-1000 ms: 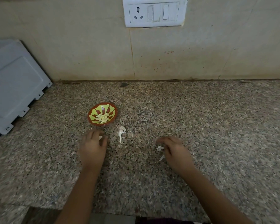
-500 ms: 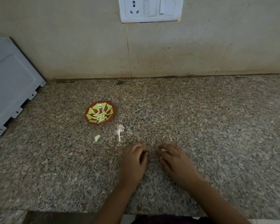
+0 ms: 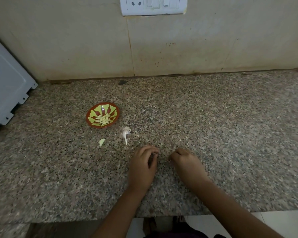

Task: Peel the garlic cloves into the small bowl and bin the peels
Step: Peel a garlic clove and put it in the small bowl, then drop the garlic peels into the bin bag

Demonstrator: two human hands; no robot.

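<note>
While both sets of fingers are curled inward with their tips down on the speckled granite counter (image 3: 213, 117), nothing can be made out inside either of them, so whether they pinch a peel or merely rest bent cannot be told. On the left hand (image 3: 142, 167) the thumb bends toward the curled forefinger, leaving a dark hollow between them; the right hand (image 3: 187, 165) lies knuckles up just beside it, a narrow strip of bare stone between the two. Beyond the left hand lies a papery garlic stem with its skin (image 3: 126, 133), and just to its left a single pale clove (image 3: 101, 142) sits loose on the stone. Farther back and left stands the small bowl (image 3: 93, 123), red with yellow-green petals, holding a heap of peeled cloves (image 3: 104, 118). A grey appliance panel (image 3: 5, 93) leans at the far left, and a white switch plate (image 3: 153, 6) hangs on the tiled wall above.
</note>
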